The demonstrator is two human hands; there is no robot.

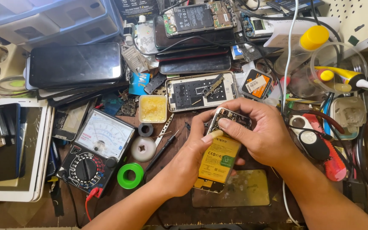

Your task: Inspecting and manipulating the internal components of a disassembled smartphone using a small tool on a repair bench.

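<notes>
An opened phone [218, 159] with a yellow battery and bare circuit board lies in my left hand [188, 162], which cradles it from below with the thumb on its left edge. My right hand [256, 132] reaches over the phone's top end, fingers curled around the board there and thumb pressing on it. Both hands are over the middle of a cluttered wooden workbench [171, 208].
An analog multimeter [96, 149], a green tape roll [130, 175] and a screwdriver [160, 149] lie left of my hands. A phone frame [201, 90] and yellow flux tub [152, 108] sit behind. Stacked phones [75, 66], a tablet [18, 149], cables and glue bottles crowd the edges.
</notes>
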